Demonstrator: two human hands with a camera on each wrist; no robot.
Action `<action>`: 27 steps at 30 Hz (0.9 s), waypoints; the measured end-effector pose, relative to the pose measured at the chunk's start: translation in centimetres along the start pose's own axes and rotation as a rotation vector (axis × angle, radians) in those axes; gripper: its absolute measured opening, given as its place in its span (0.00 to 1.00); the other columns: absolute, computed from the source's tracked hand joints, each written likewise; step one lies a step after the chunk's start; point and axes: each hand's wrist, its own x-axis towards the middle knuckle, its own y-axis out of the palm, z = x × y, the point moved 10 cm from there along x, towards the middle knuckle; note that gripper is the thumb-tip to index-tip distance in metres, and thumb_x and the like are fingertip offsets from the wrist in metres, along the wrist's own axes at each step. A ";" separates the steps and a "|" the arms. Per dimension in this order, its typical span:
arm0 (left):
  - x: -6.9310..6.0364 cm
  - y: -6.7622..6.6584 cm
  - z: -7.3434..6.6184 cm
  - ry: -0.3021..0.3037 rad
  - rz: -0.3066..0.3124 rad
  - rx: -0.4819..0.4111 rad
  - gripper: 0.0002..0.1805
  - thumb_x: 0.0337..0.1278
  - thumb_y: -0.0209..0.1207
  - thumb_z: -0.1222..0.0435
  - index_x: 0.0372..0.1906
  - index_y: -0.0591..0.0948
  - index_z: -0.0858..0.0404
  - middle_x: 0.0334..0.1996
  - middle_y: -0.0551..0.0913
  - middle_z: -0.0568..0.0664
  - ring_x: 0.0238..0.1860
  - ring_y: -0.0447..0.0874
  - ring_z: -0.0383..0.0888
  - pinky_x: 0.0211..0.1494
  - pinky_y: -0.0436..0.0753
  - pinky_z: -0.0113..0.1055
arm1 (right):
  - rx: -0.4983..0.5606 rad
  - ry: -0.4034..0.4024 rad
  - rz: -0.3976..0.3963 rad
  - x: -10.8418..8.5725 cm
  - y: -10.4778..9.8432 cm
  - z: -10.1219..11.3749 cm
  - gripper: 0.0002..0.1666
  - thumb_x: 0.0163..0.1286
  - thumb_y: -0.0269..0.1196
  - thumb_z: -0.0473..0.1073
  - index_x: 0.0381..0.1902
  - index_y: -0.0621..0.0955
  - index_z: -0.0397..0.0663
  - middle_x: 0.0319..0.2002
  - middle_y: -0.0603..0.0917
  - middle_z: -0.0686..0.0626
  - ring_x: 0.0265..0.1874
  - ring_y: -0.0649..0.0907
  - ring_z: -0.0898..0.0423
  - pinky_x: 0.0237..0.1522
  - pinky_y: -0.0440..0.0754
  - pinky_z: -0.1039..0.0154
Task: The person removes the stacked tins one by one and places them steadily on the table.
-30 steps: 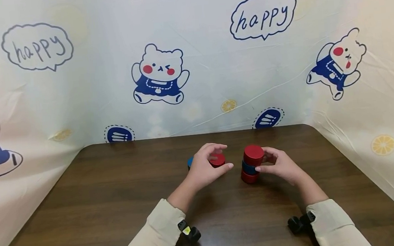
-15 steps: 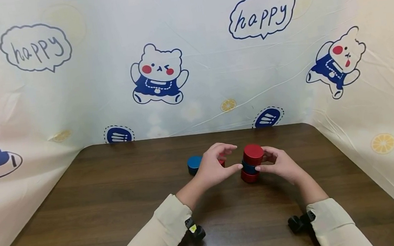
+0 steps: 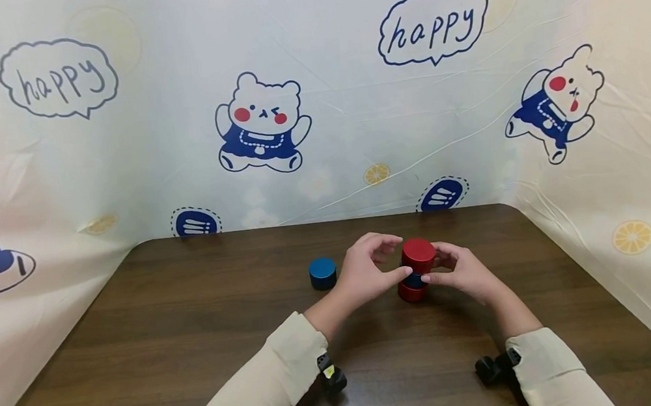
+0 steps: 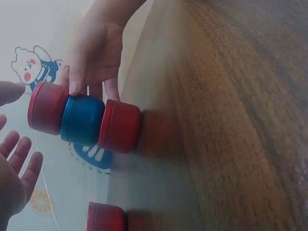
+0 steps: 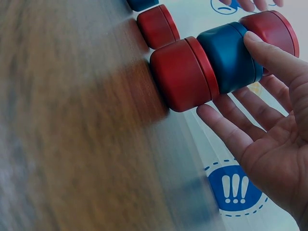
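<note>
Three small round metal tins stand stacked on the table: a red tin on top, a blue tin in the middle and another red tin below. My right hand holds the stack at the blue tin, its thumb on the near side and fingers round the far side. Opposite it, my left hand is spread beside the upper red tin, fingers loosely bent. In the left wrist view a gap shows between its fingers and that tin.
Left of the stack, a loose blue tin stands on the brown wooden table. Another red tin stands apart from the stack; my left hand hides it in the head view. A printed cloth hangs behind the table.
My left hand has moved right, from over the loose tins to beside the stack. The loose blue tin is uncovered, while the loose red one became hidden. My right hand has kept still.
</note>
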 end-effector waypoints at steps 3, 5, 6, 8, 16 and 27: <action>0.2 0.0 -0.1 0.002 -0.020 -0.008 0.23 0.49 0.73 0.61 0.52 0.82 0.60 0.48 0.81 0.50 0.47 0.80 0.45 0.48 0.82 0.31 | 0.003 -0.003 0.002 0.0 0.0 0.0 0.35 0.59 0.72 0.40 0.63 0.74 0.41 0.55 0.81 0.40 0.51 0.79 0.44 0.54 0.78 0.48; 0.4 0.1 -0.1 0.004 -0.034 -0.014 0.23 0.49 0.73 0.61 0.52 0.82 0.60 0.48 0.81 0.51 0.47 0.80 0.47 0.48 0.82 0.32 | 0.005 -0.006 0.003 -0.1 0.0 0.1 0.35 0.59 0.72 0.40 0.63 0.74 0.41 0.55 0.81 0.40 0.51 0.79 0.44 0.54 0.78 0.48; 0.4 0.1 -0.1 0.002 -0.040 -0.015 0.22 0.48 0.73 0.61 0.51 0.83 0.60 0.48 0.81 0.51 0.47 0.80 0.47 0.48 0.83 0.33 | 0.006 -0.005 0.003 -0.1 0.0 0.1 0.35 0.59 0.72 0.40 0.63 0.74 0.41 0.55 0.80 0.40 0.52 0.79 0.43 0.54 0.78 0.48; 0.5 0.1 -0.1 -0.002 -0.045 -0.019 0.23 0.48 0.73 0.61 0.51 0.83 0.60 0.48 0.80 0.50 0.47 0.80 0.48 0.48 0.83 0.36 | 0.005 -0.003 0.002 -0.1 0.0 0.1 0.35 0.59 0.72 0.40 0.63 0.74 0.41 0.55 0.80 0.40 0.52 0.79 0.43 0.54 0.78 0.47; 0.7 0.8 0.2 -0.013 -0.035 -0.017 0.23 0.47 0.74 0.59 0.51 0.84 0.58 0.49 0.79 0.47 0.47 0.80 0.44 0.48 0.83 0.34 | 0.000 0.005 0.006 -0.1 0.0 0.0 0.35 0.59 0.72 0.41 0.63 0.73 0.42 0.56 0.80 0.40 0.52 0.78 0.43 0.55 0.78 0.46; 1.4 1.9 0.8 -0.050 -0.012 -0.006 0.28 0.44 0.75 0.59 0.54 0.82 0.59 0.53 0.78 0.48 0.51 0.81 0.42 0.50 0.82 0.31 | 0.011 -0.007 0.015 0.0 0.1 0.0 0.34 0.58 0.73 0.40 0.62 0.74 0.42 0.55 0.80 0.41 0.52 0.78 0.43 0.55 0.77 0.50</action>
